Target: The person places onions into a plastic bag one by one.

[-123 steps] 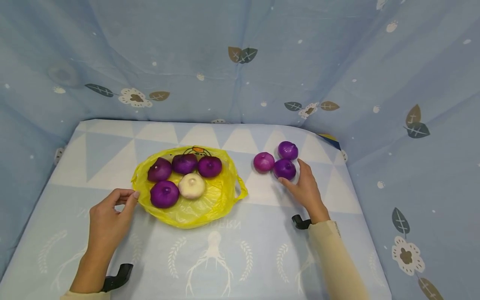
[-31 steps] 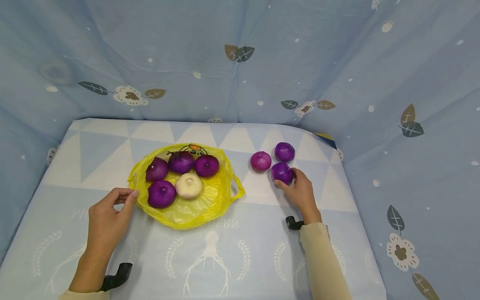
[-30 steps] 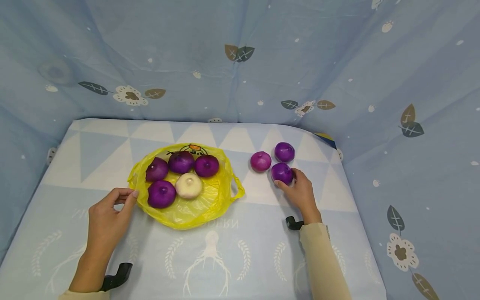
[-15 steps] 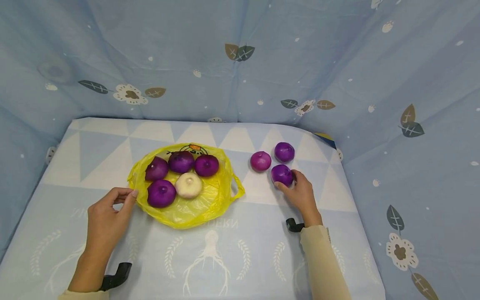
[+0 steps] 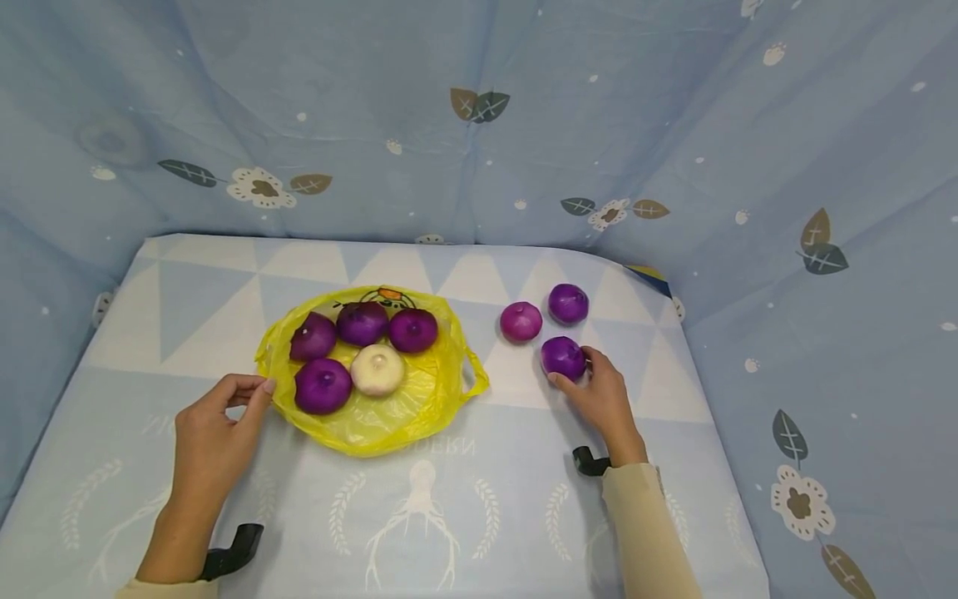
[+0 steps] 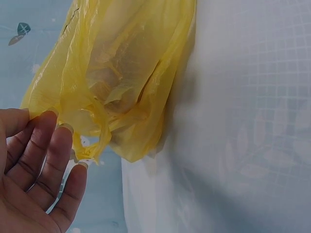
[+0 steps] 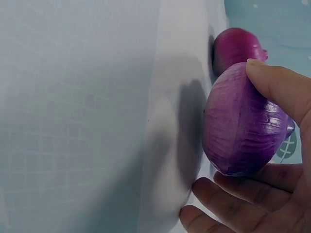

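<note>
My left hand (image 5: 217, 441) pinches the left edge of a yellow plastic bag (image 5: 374, 433) between thumb and forefinger; the left wrist view shows the bag's side (image 6: 126, 58) with the other fingers spread below the pinch. Inside the bag's mouth lie several purple onions (image 5: 323, 386) and one white onion (image 5: 377, 370). My right hand (image 5: 602, 399) holds a purple onion (image 5: 563, 358), thumb on one side and fingers on the other. In the right wrist view that onion (image 7: 245, 124) has its shadow on the cloth beside it. Just behind are a pinkish-purple onion (image 5: 520, 322) and another purple onion (image 5: 568, 304).
The table carries a pale blue and white patterned cloth (image 5: 299, 532). Blue printed curtains (image 5: 374, 100) hang behind and at both sides. At the far right corner a small blue and yellow piece (image 5: 649, 279) shows. A looped bag handle (image 5: 476, 376) sticks out rightward.
My right hand has closed on the nearest purple onion and drawn it toward me, away from the other two. The left hand keeps its pinch on the bag.
</note>
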Demonstrator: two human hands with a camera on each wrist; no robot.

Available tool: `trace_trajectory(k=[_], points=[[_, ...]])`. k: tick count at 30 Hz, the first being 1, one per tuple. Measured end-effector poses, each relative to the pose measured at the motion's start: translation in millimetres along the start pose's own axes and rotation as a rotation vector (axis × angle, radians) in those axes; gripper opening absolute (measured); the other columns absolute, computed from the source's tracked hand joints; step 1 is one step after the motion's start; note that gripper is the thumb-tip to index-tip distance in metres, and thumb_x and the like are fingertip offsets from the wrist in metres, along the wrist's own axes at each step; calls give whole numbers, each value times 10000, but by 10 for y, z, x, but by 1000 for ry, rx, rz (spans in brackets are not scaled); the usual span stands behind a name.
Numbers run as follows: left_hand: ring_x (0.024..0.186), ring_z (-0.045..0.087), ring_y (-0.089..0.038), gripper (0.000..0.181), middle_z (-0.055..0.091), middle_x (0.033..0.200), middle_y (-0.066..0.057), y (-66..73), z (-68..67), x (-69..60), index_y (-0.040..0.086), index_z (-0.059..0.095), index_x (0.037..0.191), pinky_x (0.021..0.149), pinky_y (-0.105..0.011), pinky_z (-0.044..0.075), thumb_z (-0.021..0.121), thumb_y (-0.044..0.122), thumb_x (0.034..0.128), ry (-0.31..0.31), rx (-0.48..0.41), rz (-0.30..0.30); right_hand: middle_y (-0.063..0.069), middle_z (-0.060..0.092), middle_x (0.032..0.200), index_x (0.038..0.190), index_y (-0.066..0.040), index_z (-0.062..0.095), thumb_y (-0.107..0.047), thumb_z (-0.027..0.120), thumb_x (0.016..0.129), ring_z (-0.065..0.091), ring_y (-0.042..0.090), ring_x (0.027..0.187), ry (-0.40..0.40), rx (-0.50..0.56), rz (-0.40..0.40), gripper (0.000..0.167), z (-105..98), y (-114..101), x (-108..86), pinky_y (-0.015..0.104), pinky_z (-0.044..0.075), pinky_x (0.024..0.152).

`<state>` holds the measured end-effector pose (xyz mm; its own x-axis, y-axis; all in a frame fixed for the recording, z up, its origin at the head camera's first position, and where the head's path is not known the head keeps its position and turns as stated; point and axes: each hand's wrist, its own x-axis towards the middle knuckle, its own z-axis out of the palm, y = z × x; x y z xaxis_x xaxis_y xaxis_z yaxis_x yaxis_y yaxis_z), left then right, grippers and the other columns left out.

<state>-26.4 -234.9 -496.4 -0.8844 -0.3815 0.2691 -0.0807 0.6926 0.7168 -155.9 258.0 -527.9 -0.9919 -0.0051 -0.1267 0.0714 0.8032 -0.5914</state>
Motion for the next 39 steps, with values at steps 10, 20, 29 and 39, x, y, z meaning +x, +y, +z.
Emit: trace_trajectory(k=[10, 20, 29, 39], points=[[818, 518, 141, 104, 770, 896, -111, -26, 3, 18, 55, 755, 1001, 604, -153, 380, 790, 137, 949, 13, -8, 15, 255, 542, 1464, 1514, 23, 449, -422, 848, 882, 564, 417, 1297, -14, 11, -14, 870, -9, -12, -97, 555, 460, 1067], [822, 524, 118, 116, 771, 910, -111, -5, -11, 19, 60, 756, 1013, 612, -156, 383, 779, 162, 961, -1, 4, -7, 257, 506, 1496, 1536, 28, 419, -365, 872, 875, 580, 428, 1292, 0, 64, -81, 892, -25, -116, -203, 523, 480, 1060], [820, 529, 110, 120, 769, 904, -111, -13, -16, 8, 53, 753, 1012, 615, -157, 383, 783, 156, 958, 2, 1, -1, 192, 569, 1422, 1503, 7, 472, -276, 888, 868, 588, 354, 1301, 24, 75, -261, 811, -123, -450, -323, 493, 490, 1051], [829, 533, 103, 121, 770, 915, -111, -29, -22, -2, 55, 755, 1021, 622, -155, 384, 784, 154, 957, -3, 7, -6, 121, 589, 1401, 1498, -44, 490, -283, 912, 838, 609, 295, 1262, 1, 49, -423, 819, -168, -924, -422, 486, 505, 1040]])
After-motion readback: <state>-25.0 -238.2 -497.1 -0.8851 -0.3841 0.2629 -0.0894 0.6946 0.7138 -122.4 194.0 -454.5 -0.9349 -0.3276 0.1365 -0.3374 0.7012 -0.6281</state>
